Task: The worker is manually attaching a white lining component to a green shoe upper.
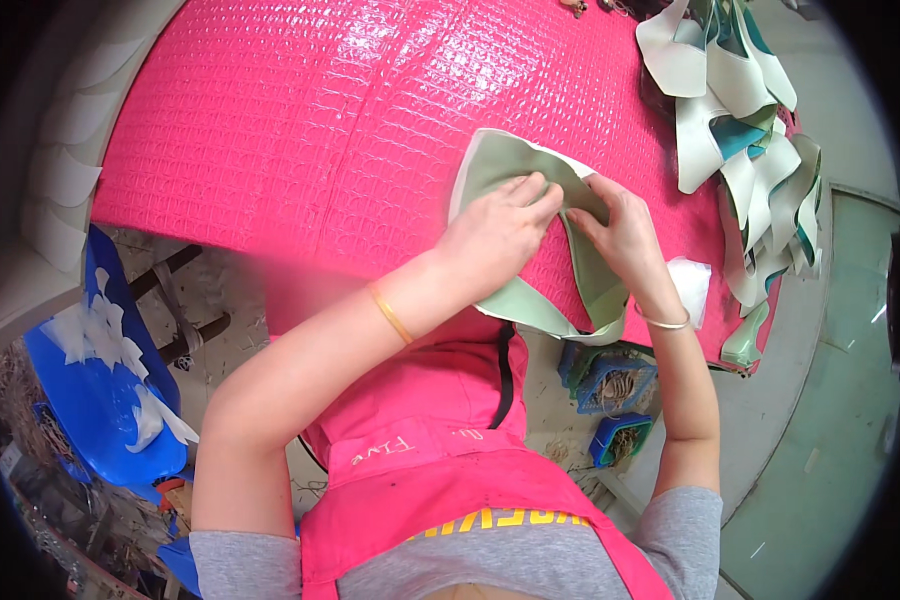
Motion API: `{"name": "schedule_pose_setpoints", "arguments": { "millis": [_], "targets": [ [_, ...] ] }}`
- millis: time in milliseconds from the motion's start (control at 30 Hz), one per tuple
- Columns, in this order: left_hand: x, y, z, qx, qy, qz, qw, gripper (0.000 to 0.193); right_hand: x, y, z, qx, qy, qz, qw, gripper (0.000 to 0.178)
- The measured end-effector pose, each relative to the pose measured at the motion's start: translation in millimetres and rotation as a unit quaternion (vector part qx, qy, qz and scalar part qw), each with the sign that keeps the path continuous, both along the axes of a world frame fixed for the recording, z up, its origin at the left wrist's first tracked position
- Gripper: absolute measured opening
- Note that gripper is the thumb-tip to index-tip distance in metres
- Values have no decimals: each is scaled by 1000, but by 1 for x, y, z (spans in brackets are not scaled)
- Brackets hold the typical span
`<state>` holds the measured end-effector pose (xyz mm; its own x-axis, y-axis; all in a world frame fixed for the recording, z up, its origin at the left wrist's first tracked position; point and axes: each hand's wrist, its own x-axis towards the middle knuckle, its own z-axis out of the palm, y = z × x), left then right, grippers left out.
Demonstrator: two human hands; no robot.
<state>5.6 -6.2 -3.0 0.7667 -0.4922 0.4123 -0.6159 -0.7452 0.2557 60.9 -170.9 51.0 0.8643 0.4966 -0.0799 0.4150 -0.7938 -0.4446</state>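
A pale green and white shoe upper point(510, 155) lies near the front edge of the pink table, its green inner side showing and its band curving round in a loop toward me. My left hand point(500, 232) is closed over the upper's middle, fingertips bent onto the green face. On its right, my right hand point(622, 235) pinches the upper's edge, thumb inside and fingers behind. The two hands are close together, a small gap between their fingertips. Whatever lies under the left fingertips is hidden.
The pink table cover point(270, 150) is glossy and quilted. Several similar uppers point(740, 130) are heaped along its right side. A crumpled white piece point(690, 288) lies beside my right wrist. Below stand a blue chair point(120, 400) with white scraps and blue baskets point(618, 385).
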Motion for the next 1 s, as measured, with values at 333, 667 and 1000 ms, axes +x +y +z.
{"name": "schedule_pose_setpoints", "arguments": {
  "millis": [333,667,1000],
  "targets": [
    [4,-3,-3,-91,54,-18,994,40,0,-8,-5,6,-55,-35,998,29],
    [9,-2,-4,-62,101,-31,993,41,-41,-36,11,197,307,-241,899,69],
    [16,8,1,-85,141,-64,984,40,-50,-21,3,-17,143,-33,989,68]
  ]
}}
